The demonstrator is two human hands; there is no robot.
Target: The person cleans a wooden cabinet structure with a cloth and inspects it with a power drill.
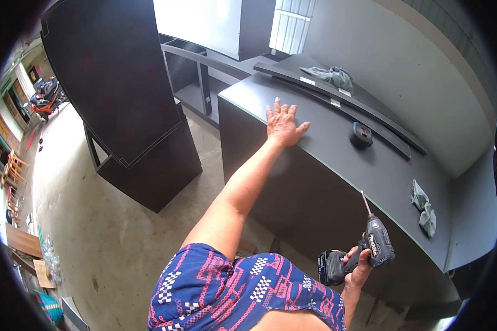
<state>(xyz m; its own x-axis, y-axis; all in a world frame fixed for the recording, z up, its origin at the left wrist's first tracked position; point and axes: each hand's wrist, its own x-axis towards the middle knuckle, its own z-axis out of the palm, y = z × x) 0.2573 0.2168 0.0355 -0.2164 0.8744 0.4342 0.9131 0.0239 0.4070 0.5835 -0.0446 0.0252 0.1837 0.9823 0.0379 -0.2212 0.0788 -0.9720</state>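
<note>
My left hand [283,124] lies flat, fingers spread, on the top of a dark cabinet [326,149] near its front edge. My right hand [359,265] grips a black cordless drill [364,251] low beside the cabinet's front, its long bit pointing up toward the top edge. A black tape measure [361,134] sits on the cabinet top to the right of my left hand. A grey rag [423,207] lies farther right on the same top.
Long dark curved strips [342,102] lie along the back of the cabinet top with another grey cloth [330,75] on them. A tall dark panel cabinet [124,99] stands to the left on the concrete floor [110,237]. A grey wall rises behind.
</note>
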